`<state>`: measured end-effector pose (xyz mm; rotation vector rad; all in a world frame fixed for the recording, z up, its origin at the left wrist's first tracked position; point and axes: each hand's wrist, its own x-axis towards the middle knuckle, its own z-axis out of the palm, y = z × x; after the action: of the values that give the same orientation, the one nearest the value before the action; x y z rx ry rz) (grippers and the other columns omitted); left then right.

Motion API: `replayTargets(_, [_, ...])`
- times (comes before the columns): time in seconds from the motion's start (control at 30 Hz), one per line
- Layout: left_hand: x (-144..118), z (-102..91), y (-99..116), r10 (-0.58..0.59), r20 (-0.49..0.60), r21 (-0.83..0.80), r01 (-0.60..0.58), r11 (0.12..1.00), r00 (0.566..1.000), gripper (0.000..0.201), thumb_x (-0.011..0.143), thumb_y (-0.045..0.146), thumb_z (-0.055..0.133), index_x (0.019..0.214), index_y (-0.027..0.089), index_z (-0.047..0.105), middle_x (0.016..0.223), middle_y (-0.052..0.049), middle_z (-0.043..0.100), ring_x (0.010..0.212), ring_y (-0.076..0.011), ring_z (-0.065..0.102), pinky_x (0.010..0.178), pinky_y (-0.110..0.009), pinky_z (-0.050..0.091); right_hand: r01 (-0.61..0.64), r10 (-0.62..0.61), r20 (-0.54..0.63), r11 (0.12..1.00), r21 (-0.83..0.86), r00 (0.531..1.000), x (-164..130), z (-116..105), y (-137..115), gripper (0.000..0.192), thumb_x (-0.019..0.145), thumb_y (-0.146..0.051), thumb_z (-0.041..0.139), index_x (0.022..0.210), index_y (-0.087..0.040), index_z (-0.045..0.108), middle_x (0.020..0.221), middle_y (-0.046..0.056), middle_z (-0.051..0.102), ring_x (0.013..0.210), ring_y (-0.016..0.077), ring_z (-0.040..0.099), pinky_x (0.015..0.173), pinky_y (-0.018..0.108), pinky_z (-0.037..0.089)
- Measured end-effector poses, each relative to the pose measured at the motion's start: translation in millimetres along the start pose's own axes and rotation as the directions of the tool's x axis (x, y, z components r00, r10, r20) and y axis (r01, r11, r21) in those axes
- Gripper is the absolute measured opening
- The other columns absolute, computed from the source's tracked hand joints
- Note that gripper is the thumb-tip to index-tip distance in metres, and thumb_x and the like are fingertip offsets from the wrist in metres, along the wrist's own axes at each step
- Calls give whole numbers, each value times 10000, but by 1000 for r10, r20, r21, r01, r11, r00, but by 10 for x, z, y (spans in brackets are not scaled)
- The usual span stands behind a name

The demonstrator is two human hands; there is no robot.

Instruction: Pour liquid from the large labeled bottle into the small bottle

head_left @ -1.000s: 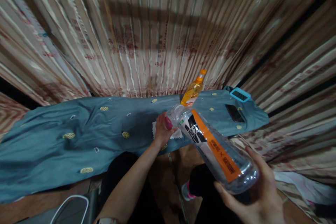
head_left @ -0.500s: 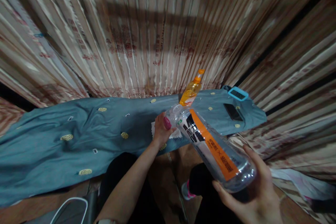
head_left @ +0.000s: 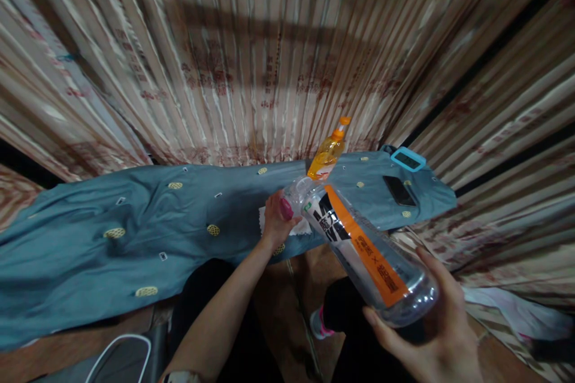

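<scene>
right hand cups base of clear plastic bottle with orange-black label, tilted, mid-right, over table's near edge | left hand pinches its neck end by white tissue | risk: loose base hold, bottle could slip onto blue patterned cloth

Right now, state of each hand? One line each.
Left hand: closed around the neck end of the clear bottle.
Right hand: cupped under the bottle's base, holding it tilted.
</scene>
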<state>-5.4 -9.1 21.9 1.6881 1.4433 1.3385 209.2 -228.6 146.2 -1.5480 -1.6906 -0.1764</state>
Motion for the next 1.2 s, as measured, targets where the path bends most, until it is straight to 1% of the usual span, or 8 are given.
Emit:
replayTargets(0.13, [-6,10,-3,0,-11,1,0,1000,1000,782,619,215,874,1335,229,560,1353,-115,623,1330,-367,563,1164,-588,447,-5,5,7,1000,-5,1000,11,-8,-8,1027,778,-492,844,1631,-233,334,1489,134,559,1203,250,677,883,324,632])
replayTargets(0.27, [-7,19,-6,-3,-18,13,4,1000,1000,791,614,214,871,1340,218,558,1356,-125,618,1320,-367,570,1156,-586,458,17,-17,-7,1000,11,1000,16,3,0,1041,770,-479,857,1632,-226,331,1496,131,551,1204,234,672,893,298,623])
replayTargets(0.37, [-3,18,-9,-3,-10,15,4,1000,1000,802,604,201,875,1339,210,555,1364,-133,615,1320,-368,572,1168,-588,448,10,-10,-6,1000,10,1000,14,6,8,1027,778,-490,847,1629,-226,335,1502,138,546,1182,234,681,879,303,625])
replayTargets(0.57, [-5,19,-20,2,-22,0,-2,1000,1000,786,610,215,889,1327,238,567,1344,-105,616,1301,-354,574,1164,-582,452,5,-5,-8,1000,-6,1000,4,5,-10,1026,780,-497,844,1630,-231,334,1492,137,547,1188,237,678,896,315,627])
replayTargets(0.73, [-4,15,-11,2,-17,-7,-2,1000,1000,791,607,213,900,1324,235,567,1333,-101,619,1292,-355,578,1164,-588,450,9,-9,-10,1000,4,1000,-10,21,-21,1034,780,-475,848,1636,-225,326,1482,139,559,1175,230,687,897,299,626])
replayTargets(0.97, [2,5,17,-14,-9,3,14,1000,1000,797,598,200,901,1323,222,570,1340,-112,616,1305,-362,569,1162,-582,453,0,1,-14,1000,13,1000,-16,21,-6,1041,783,-467,848,1643,-225,313,1529,137,526,1182,223,679,879,278,620])
replayTargets(1.07, [2,4,21,-3,-3,6,3,1000,1000,794,609,222,898,1329,218,563,1338,-112,617,1303,-358,573,1158,-578,456,10,-10,-18,1000,10,1000,-18,21,-16,1035,779,-476,850,1638,-238,323,1512,132,537,1195,231,675,892,290,619])
replayTargets(1.2, [0,9,16,11,-14,0,-11,1000,1000,787,615,214,889,1327,225,555,1331,-107,619,1293,-351,581,1164,-577,451,-21,21,-11,1000,12,1000,-21,29,-41,1026,781,-478,849,1633,-247,326,1503,130,538,1206,234,674,922,304,616])
